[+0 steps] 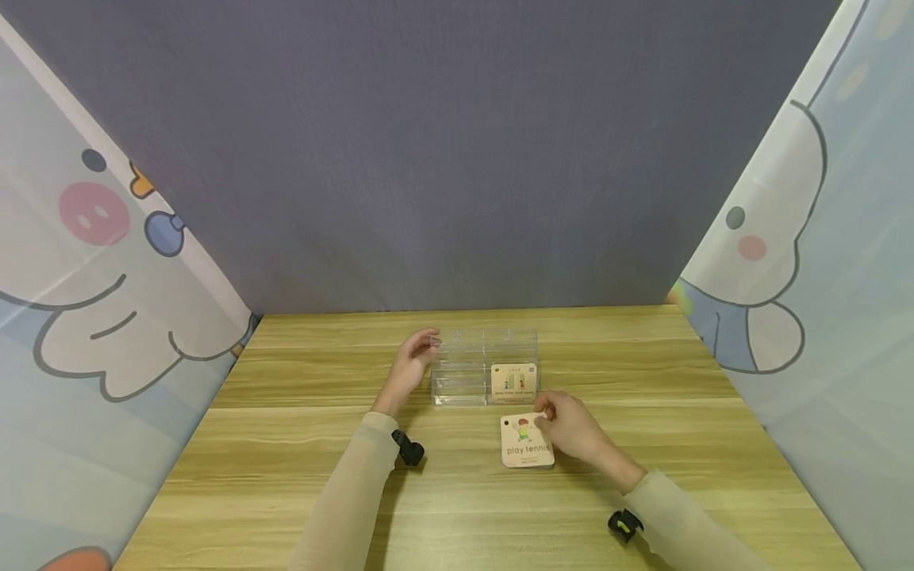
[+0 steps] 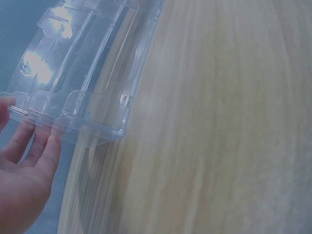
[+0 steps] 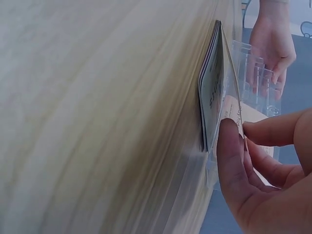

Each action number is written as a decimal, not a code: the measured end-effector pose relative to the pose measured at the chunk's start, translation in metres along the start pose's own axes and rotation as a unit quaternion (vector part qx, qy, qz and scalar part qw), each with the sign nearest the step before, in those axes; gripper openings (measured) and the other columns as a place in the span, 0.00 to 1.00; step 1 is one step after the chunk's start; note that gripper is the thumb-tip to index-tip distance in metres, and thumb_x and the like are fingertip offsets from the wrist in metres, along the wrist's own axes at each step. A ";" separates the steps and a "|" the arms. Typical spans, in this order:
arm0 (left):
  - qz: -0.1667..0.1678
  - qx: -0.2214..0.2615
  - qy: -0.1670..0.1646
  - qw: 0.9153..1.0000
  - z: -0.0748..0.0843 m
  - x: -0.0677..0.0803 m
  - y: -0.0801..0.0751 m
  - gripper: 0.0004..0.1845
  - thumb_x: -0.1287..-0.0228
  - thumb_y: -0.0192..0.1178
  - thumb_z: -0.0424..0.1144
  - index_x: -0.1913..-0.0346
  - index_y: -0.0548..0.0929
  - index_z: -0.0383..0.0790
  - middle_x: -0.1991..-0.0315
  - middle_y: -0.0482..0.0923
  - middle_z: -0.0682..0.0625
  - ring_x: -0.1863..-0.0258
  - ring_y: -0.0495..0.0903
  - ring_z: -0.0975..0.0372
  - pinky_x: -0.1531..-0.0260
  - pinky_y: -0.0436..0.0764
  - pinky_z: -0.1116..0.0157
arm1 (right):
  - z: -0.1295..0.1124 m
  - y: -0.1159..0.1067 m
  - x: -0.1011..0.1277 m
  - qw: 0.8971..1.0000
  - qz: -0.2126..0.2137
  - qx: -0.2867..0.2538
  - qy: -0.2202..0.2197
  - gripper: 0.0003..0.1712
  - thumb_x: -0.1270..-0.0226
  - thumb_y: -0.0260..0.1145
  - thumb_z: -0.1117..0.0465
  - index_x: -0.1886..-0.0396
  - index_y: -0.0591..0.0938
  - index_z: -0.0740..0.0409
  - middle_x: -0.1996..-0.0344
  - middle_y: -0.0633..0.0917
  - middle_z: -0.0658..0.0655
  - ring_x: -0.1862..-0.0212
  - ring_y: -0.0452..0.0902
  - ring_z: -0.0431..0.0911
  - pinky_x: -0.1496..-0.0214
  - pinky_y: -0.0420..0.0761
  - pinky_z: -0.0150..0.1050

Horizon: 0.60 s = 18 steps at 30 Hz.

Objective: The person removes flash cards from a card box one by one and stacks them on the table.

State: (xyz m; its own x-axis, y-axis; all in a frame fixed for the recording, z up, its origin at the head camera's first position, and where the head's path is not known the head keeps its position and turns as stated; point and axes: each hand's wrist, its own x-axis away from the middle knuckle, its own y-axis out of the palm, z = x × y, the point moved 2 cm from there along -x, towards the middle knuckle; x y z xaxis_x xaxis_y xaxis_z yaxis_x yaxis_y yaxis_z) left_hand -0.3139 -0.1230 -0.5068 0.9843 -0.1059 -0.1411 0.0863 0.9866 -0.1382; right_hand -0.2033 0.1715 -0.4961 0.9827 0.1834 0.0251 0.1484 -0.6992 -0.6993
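Note:
A clear plastic rack with tiered slots stands near the middle of the table. My left hand grips its left side; in the left wrist view the thumb and fingers lie on either side of the clear edge. A picture card sits in the rack's lower right part. In front of the rack, my right hand pinches a "play tennis" card by its right edge between thumb and fingers. The right wrist view shows this card tilted up from a thin stack of cards beneath it.
The wooden table runs back to a dark grey panel. Curtains with cartoon animals hang at the left and right. A black device is strapped to the left wrist, another to the right.

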 end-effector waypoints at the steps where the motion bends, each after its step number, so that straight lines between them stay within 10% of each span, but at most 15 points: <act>1: 0.000 0.000 0.000 1.000 0.000 0.000 0.000 0.17 0.24 0.54 0.28 0.37 0.79 0.39 0.45 0.80 0.39 0.42 0.77 0.49 0.41 0.75 0.53 | 0.000 0.000 0.000 1.000 0.003 0.011 -0.001 0.06 0.35 0.69 0.72 0.62 0.81 0.60 0.73 0.74 0.51 0.73 0.69 0.43 0.74 0.68 0.33; 18: -0.029 0.003 -0.007 1.000 0.013 0.004 -0.001 0.19 0.23 0.51 0.26 0.33 0.74 0.31 0.39 0.74 0.29 0.37 0.73 0.43 0.37 0.72 0.49 | -0.002 0.003 -0.001 0.997 0.006 0.080 -0.006 0.05 0.36 0.70 0.70 0.63 0.81 0.61 0.72 0.74 0.52 0.71 0.68 0.45 0.73 0.68 0.36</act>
State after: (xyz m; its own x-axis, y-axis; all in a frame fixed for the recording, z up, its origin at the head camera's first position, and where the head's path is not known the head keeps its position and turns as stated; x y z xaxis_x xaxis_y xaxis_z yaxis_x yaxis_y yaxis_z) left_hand -0.3083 -0.1232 -0.4948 0.9795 -0.1621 -0.1198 0.1451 0.9796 -0.1393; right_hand -0.2040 0.1681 -0.4969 0.9827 0.1850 0.0075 0.1157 -0.5820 -0.8049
